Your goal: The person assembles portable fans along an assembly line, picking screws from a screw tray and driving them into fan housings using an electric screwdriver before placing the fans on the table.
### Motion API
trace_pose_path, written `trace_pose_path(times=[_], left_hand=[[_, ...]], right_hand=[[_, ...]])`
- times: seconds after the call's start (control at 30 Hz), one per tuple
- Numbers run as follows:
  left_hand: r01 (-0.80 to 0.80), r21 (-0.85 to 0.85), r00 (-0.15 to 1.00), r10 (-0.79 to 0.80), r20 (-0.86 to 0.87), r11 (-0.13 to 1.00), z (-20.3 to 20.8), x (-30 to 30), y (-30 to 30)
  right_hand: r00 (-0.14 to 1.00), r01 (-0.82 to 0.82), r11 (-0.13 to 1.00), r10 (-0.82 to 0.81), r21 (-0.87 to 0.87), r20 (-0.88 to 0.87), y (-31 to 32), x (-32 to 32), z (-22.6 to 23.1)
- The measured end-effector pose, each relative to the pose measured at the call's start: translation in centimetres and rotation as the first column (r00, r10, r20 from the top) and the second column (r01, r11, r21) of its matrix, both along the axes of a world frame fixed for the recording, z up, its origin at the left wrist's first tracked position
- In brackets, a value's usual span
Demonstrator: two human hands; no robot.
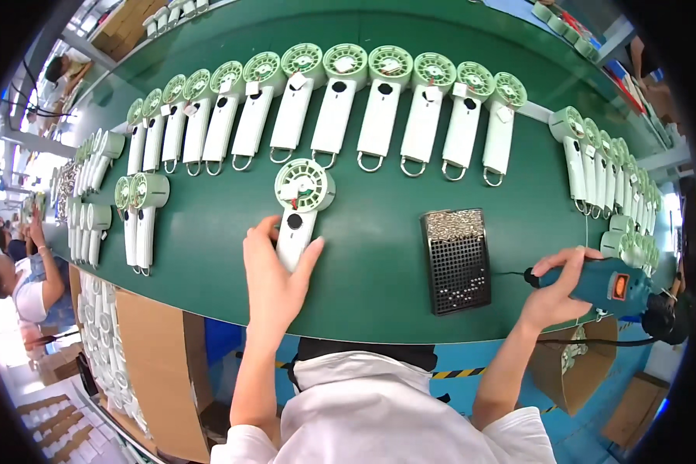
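Flat on the green table lies a handheld fan (pixel 297 240), with a round light-green head, a white handle and a black round button. My left hand (pixel 276 274) has its thumb and fingers around the handle's lower part. In my right hand (pixel 557 294) is a teal electric screwdriver (pixel 607 286) with an orange switch and a black cable; its thin bit points left. Between the hands sits a black screw tray (pixel 458 271), full of small holes. Loose screws are heaped at its far end, and a few stand in the holes near its front.
A long row of similar fans (pixel 336 116) with metal loops runs along the far side. More fans stand in groups at the left (pixel 143 216) and right (pixel 607 170). Cardboard boxes (pixel 162 371) stand below the front edge. Another person (pixel 35 286) sits far left.
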State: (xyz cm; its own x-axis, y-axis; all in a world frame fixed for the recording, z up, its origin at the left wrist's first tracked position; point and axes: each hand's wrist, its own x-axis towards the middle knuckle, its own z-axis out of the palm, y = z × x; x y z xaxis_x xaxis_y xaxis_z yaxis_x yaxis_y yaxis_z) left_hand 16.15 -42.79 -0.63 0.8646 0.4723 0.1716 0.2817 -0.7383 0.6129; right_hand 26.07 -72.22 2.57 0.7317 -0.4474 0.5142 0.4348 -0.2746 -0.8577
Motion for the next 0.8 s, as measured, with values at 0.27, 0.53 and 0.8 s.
trace_pose_path(times=[0.27,0.53,0.8], left_hand=[[0.018,-0.054,0.963,-0.032,-0.268,0.998,2.7,-1.5,0.7],[0.181,-0.243,0.982,-0.186,0.001,0.953,5.1,1.7,-2.0],[0.588,0.152,0.807,-0.588,-0.052,0.794,6.5,16.3,-13.9]], right_hand=[[0.997,0.001,0.986,0.011,0.167,-0.071,0.7,0.9,-0.3],[0.996,-0.079,0.979,0.071,0.19,0.049,-1.5,-0.6,-0.8],[0.991,-0.127,0.976,0.117,0.176,0.07,-1.8,-0.5,-0.7]])
